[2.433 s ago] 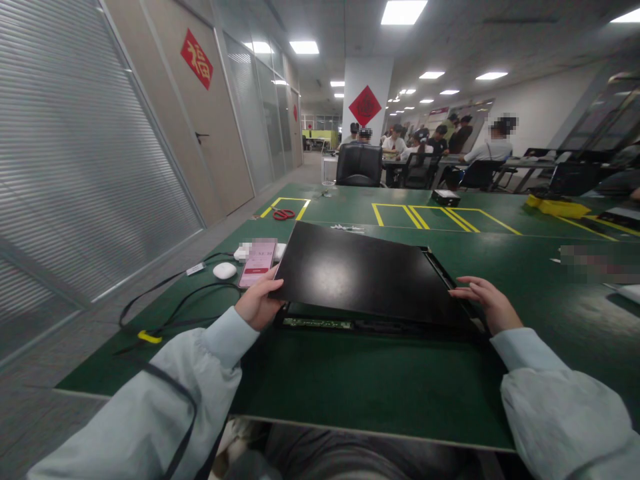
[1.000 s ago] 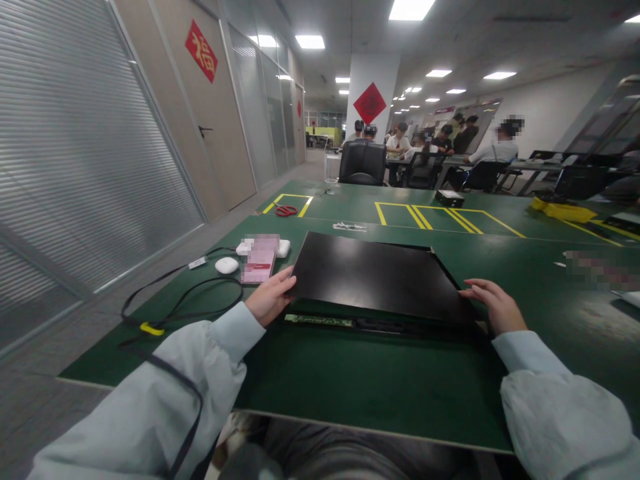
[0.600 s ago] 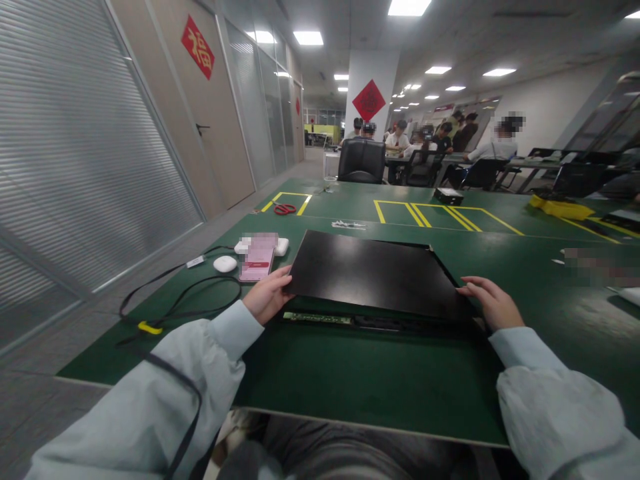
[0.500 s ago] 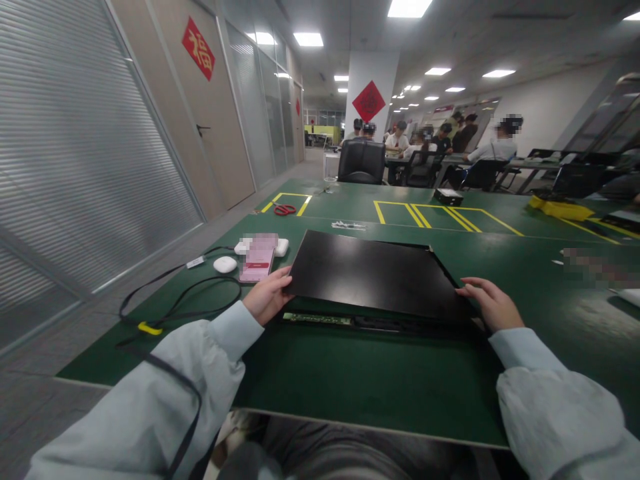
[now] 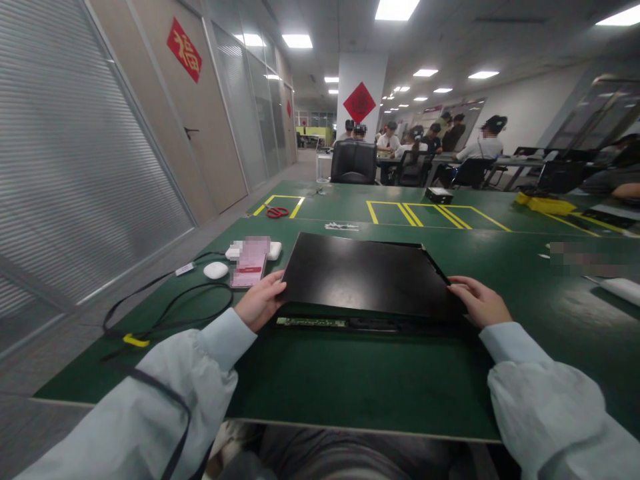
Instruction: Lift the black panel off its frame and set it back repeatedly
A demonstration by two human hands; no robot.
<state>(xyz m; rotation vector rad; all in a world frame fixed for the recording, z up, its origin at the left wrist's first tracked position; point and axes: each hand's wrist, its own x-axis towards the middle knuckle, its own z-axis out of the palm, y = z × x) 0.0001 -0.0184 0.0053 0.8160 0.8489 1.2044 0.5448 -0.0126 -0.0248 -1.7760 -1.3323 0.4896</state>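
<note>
A flat, glossy black screen panel (image 5: 365,273) lies between my hands, its near edge raised above the green table. My left hand (image 5: 260,301) pinches its left edge, thumb on top and fingers underneath. At the right edge, my right hand (image 5: 481,301) grips with bent fingers, the thumb partly hidden. Under the near edge shows a dark frame (image 5: 415,326) with a narrow green circuit board (image 5: 313,323) along it. Most of that frame is hidden by the panel.
A pink-screened phone (image 5: 249,263), a white oval case (image 5: 216,270) and a black strap (image 5: 150,285) lie left on the green table (image 5: 360,380). Red scissors (image 5: 277,212), small white pieces (image 5: 341,227) and a black box (image 5: 439,195) lie beyond. Several people sit farther back.
My right hand's fingers have closed further onto the panel's right edge. My left hand keeps its hold. The whole view has shifted slightly, so everything appears a little farther left.
</note>
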